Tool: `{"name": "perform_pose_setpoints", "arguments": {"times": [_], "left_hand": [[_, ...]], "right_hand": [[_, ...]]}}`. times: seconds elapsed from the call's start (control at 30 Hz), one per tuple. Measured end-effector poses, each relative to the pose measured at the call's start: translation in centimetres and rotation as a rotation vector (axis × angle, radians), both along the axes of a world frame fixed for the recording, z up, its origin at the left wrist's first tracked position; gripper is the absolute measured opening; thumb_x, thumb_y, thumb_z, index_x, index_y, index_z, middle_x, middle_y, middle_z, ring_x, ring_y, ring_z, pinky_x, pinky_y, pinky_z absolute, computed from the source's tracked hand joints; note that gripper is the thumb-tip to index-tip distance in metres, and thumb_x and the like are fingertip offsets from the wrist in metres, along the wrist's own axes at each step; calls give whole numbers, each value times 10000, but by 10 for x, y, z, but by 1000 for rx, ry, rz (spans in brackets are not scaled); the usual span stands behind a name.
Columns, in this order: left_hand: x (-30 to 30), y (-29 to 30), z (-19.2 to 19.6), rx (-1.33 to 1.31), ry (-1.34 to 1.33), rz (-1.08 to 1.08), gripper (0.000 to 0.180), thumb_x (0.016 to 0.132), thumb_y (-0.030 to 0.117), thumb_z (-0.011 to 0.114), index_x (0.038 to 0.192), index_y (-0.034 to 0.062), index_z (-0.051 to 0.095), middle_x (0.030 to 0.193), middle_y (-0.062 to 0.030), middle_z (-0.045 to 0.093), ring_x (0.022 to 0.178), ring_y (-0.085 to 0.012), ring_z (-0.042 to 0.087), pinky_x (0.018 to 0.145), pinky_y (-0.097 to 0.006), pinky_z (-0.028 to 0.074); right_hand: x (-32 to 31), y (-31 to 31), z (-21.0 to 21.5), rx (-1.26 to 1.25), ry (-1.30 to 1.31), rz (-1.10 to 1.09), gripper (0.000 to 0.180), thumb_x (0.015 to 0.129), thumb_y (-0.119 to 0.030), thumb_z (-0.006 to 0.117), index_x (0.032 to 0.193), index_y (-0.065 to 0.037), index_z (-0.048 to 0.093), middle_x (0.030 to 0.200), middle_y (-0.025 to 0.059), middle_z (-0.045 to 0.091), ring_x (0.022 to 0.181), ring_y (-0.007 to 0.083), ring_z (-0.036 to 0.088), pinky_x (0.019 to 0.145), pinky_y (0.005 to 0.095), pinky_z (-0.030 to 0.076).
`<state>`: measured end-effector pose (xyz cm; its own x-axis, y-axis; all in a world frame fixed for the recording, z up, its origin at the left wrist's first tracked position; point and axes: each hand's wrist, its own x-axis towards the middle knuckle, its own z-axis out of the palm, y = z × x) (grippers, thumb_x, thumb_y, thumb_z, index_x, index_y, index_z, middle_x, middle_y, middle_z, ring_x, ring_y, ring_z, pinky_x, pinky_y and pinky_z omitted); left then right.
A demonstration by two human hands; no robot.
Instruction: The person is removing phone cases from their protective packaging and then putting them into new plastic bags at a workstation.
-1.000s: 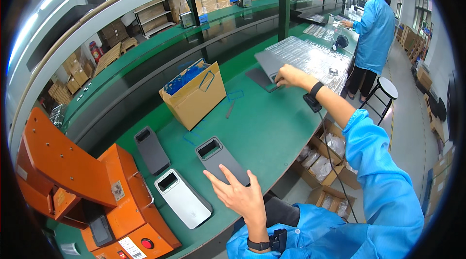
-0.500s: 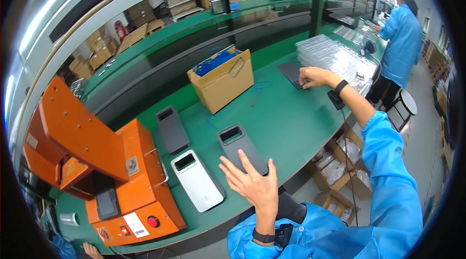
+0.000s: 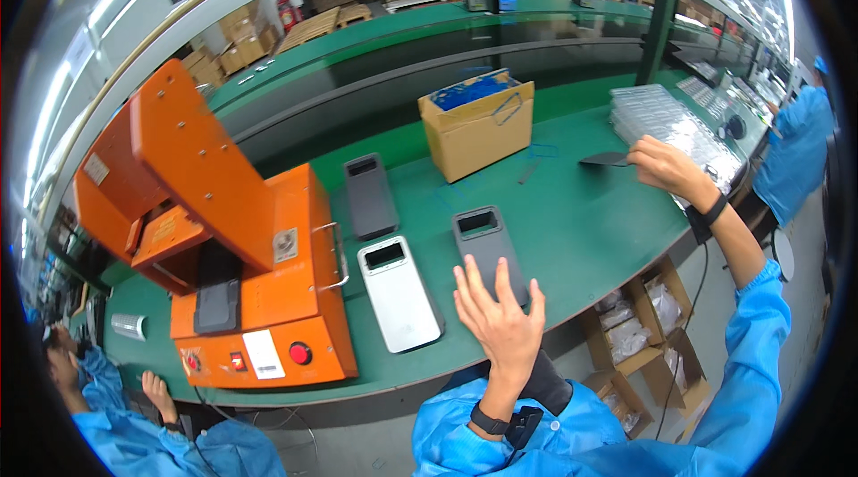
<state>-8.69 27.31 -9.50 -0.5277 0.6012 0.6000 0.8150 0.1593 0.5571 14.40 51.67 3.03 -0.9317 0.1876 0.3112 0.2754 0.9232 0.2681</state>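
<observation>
My right hand (image 3: 668,170) pinches the edge of a thin dark flat panel (image 3: 603,159), seen almost edge-on just above the green bench. With fingers spread, my left hand (image 3: 501,312) is over the lower part of a dark grey casing (image 3: 483,240) that has a rectangular opening near its top; whether the palm touches it is hard to tell. To the left of that hand lies a white casing (image 3: 399,298) with a similar opening. Behind the white one rests another dark grey casing (image 3: 370,200).
An orange press (image 3: 268,298) stands at left on the green bench (image 3: 559,209). A cardboard box (image 3: 483,133) holds blue pieces. Clear plastic trays (image 3: 661,120) are stacked at right. Open cartons (image 3: 626,338) sit below the bench edge. One person (image 3: 170,414) is at lower left, another (image 3: 795,146) at far right.
The dark panel, which was lying flat under my right fingers, is now lifted and tilted in that hand. My left hand stays spread over the grey casing. The whole view has shifted leftward.
</observation>
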Motion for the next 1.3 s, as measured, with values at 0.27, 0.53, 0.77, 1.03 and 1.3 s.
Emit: {"name": "perform_pose_setpoints", "arguments": {"times": [0.27,0.53,0.77,1.03,1.3], "left_hand": [[3,6,1,38,-14,-103,453,801,182,704,1211,25,588,1445,-245,404,1357,-443,352,1080,-548,306],[5,-3,19,208,-22,-335,453,750,82,743,1177,11,607,1421,-203,456,1328,-415,407,1062,-498,369],[8,-15,76,28,-390,-706,541,766,119,798,1240,-17,576,1086,-180,693,950,-257,697,848,-321,533],[-14,-45,59,49,-32,-506,247,844,47,700,1088,17,686,878,-109,711,689,-216,694,599,-303,531],[-8,-70,50,-141,78,-236,522,802,174,746,1294,86,596,1220,-150,607,889,-303,675,699,-369,565]], "right_hand": [[4,-3,18,-148,163,-26,214,750,39,643,943,-9,565,900,125,583,839,323,589,744,394,493],[-4,-38,63,-458,209,32,147,807,7,652,948,10,612,839,106,639,735,210,638,649,309,511],[-20,-88,83,-897,246,286,128,850,-16,662,976,6,650,914,73,678,785,149,645,681,272,530],[-67,-133,-1,-705,782,-135,451,976,-405,549,1198,-14,581,1112,151,622,983,259,627,857,340,497],[-132,-165,-35,-1583,803,19,594,930,-348,486,1425,-46,355,1161,96,640,1000,156,646,795,285,544]]}}
